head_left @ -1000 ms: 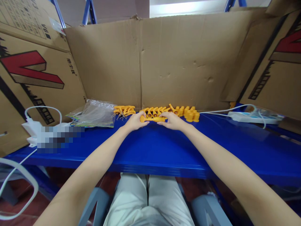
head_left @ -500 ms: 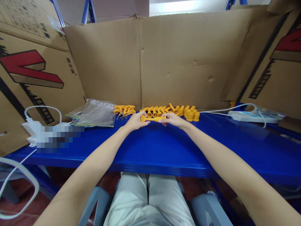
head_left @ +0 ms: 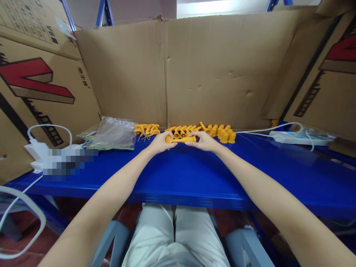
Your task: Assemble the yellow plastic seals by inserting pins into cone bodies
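Note:
My left hand [head_left: 160, 142] and my right hand [head_left: 203, 141] pinch the two ends of a long orange plastic piece [head_left: 180, 139], held level just above the blue table [head_left: 178, 174]. Right behind it lies a row of several orange plastic parts [head_left: 185, 130]. To their right stands a cluster of short orange caps [head_left: 224, 134]. A smaller heap of orange pieces with little metal rings [head_left: 147, 130] lies to the left of the row.
A clear plastic bag [head_left: 111, 134] lies at the left rear. White chargers and cables [head_left: 36, 150] sit at the far left, a white power strip [head_left: 299, 138] at the right. Cardboard walls [head_left: 211, 70] close in the back and both sides.
The hands have barely moved. The right fingers have shifted their grip on the orange piece's right end, and the piece sits a little higher.

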The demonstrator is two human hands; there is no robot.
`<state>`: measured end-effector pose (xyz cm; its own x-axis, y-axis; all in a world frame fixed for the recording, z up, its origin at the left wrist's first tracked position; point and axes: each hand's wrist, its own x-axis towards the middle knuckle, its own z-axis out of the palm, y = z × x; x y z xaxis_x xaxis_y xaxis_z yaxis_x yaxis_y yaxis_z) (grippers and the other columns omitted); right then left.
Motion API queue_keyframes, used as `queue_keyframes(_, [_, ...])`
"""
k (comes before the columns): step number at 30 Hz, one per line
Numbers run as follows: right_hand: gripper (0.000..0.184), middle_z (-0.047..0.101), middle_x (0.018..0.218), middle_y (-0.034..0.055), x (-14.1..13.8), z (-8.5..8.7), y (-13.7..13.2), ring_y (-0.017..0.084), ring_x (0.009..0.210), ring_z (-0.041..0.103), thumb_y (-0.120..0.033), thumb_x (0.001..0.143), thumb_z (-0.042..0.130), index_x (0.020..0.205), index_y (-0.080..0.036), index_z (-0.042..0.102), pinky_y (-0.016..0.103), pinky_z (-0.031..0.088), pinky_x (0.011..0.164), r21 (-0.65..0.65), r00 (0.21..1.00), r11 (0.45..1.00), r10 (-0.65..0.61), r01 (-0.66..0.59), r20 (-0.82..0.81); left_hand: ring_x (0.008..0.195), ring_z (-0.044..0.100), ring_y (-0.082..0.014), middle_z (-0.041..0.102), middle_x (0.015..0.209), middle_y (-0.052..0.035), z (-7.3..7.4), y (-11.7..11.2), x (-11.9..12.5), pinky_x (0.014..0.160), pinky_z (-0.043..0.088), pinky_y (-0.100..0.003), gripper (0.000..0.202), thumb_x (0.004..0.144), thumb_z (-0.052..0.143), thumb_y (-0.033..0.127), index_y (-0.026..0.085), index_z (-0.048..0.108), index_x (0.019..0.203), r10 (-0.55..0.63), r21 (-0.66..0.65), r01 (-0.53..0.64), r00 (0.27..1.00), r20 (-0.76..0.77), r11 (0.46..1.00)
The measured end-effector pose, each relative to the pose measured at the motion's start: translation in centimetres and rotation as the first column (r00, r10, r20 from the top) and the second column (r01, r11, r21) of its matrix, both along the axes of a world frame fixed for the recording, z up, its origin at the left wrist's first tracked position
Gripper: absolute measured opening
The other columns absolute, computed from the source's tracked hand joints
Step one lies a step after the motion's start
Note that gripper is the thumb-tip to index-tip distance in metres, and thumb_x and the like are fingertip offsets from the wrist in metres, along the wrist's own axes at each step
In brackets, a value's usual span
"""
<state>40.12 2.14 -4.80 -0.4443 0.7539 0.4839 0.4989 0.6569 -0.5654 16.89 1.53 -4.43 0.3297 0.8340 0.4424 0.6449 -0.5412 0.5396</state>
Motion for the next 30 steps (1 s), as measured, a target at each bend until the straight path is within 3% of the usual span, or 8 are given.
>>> queue_keyframes(5, [0.039, 0.057, 0.059, -0.0015, -0.5, 0.2, -0.6, 0.011, 0.052, 0.05, -0.056, 0.069, 0.068, 0.074, -0.017, 0.062, 0.027, 0.04, 0.056, -0.221, 0.995, 0.974, 0.022, -0.042, -0.094, 0.05, 0.042, -0.0099, 0.045, 0.053, 0.0088, 0.0, 0.1, -0.2, 0.055, 0.031, -0.024, 0.029, 0.067, 0.072, 0.033, 0.019, 0.052, 0.084, -0.016, 0.06, 0.02, 0.998, -0.067, 0.998])
queue_keyframes(11, [0.044, 0.056, 0.058, -0.001, -0.8, -0.2, -0.3, 0.01, 0.05, 0.05, -0.06, 0.065, 0.07, 0.064, -0.018, 0.055, 0.026, 0.04, 0.054, -0.382, 0.986, 0.921, 0.021, -0.083, -0.163, 0.049, 0.044, -0.0098, 0.047, 0.053, 0.0089, 0.0, -0.1, 0.0, 0.055, 0.033, -0.024, 0.031, 0.067, 0.072, 0.035, 0.02, 0.051, 0.083, -0.037, 0.004, 0.037, 0.999, -0.034, 0.999])
queue_keyframes(13, [0.045, 0.058, 0.062, 0.0002, -0.8, -0.5, 0.0, 0.012, 0.054, 0.052, -0.061, 0.066, 0.068, 0.071, -0.018, 0.056, 0.026, 0.041, 0.056, -0.32, 0.989, 0.945, 0.017, -0.064, -0.148, 0.05, 0.043, -0.0094, 0.046, 0.055, 0.0085, 0.0, 0.0, 0.1, 0.055, 0.032, -0.024, 0.032, 0.065, 0.073, 0.035, 0.019, 0.05, 0.081, -0.024, -0.013, 0.024, 1.0, -0.009, 1.0])
queue_keyframes(16, [0.048, 0.063, 0.075, 0.0034, -0.6, -0.7, 0.4, 0.016, 0.066, 0.056, -0.06, 0.067, 0.068, 0.085, -0.017, 0.06, 0.028, 0.042, 0.063, -0.074, 0.996, 0.997, -0.009, 0.002, -0.094, 0.05, 0.04, -0.0081, 0.044, 0.055, 0.0086, 0.0, 0.1, 0.1, 0.054, 0.03, -0.023, 0.031, 0.064, 0.072, 0.034, 0.019, 0.048, 0.078, -0.016, -0.066, 0.02, 0.998, 0.055, 0.998])
queue_keyframes(18, [0.047, 0.065, 0.083, 0.0055, -0.4, -0.6, 0.5, 0.017, 0.074, 0.057, -0.059, 0.069, 0.067, 0.088, -0.016, 0.062, 0.029, 0.043, 0.07, 0.077, 0.999, 0.997, -0.013, 0.016, -0.036, 0.049, 0.038, -0.007, 0.043, 0.055, 0.0089, 0.0, 0.2, 0.1, 0.053, 0.029, -0.023, 0.031, 0.065, 0.071, 0.035, 0.019, 0.048, 0.078, -0.029, -0.088, 0.037, 0.996, 0.09, 0.995])
queue_keyframes(21, [0.046, 0.063, 0.08, 0.0054, -0.2, -0.5, 0.4, 0.016, 0.07, 0.054, -0.058, 0.072, 0.065, 0.087, -0.014, 0.063, 0.029, 0.041, 0.068, 0.125, 0.999, 0.992, -0.017, 0.013, 0.035, 0.048, 0.036, -0.0064, 0.042, 0.055, 0.0091, 0.1, 0.3, -0.1, 0.053, 0.028, -0.022, 0.032, 0.064, 0.072, 0.036, 0.019, 0.048, 0.077, -0.045, -0.057, 0.05, 0.996, 0.083, 0.997])
queue_keyframes(25, [0.046, 0.054, 0.061, -0.0016, -0.2, -0.4, 0.1, 0.01, 0.053, 0.043, -0.059, 0.071, 0.066, 0.079, -0.015, 0.062, 0.024, 0.033, 0.054, 0.018, 0.999, 0.999, -0.033, 0.032, 0.025, 0.049, 0.037, -0.0074, 0.041, 0.053, 0.0096, 0.1, 0.2, -0.1, 0.053, 0.028, -0.022, 0.03, 0.065, 0.072, 0.034, 0.019, 0.051, 0.079, -0.034, 0.007, 0.034, 0.999, 0.002, 0.999])
queue_keyframes(30, [0.047, 0.055, 0.054, -0.0017, -0.6, -0.1, -0.2, 0.01, 0.048, 0.048, -0.063, 0.066, 0.068, 0.064, -0.017, 0.057, 0.025, 0.038, 0.051, -0.253, 0.987, 0.963, 0.055, -0.092, -0.15, 0.051, 0.038, -0.0088, 0.043, 0.054, 0.0088, 0.3, 0.0, -0.1, 0.055, 0.03, -0.023, 0.03, 0.068, 0.072, 0.034, 0.019, 0.052, 0.084, -0.008, 0.137, 0.022, 0.995, -0.104, 0.99])
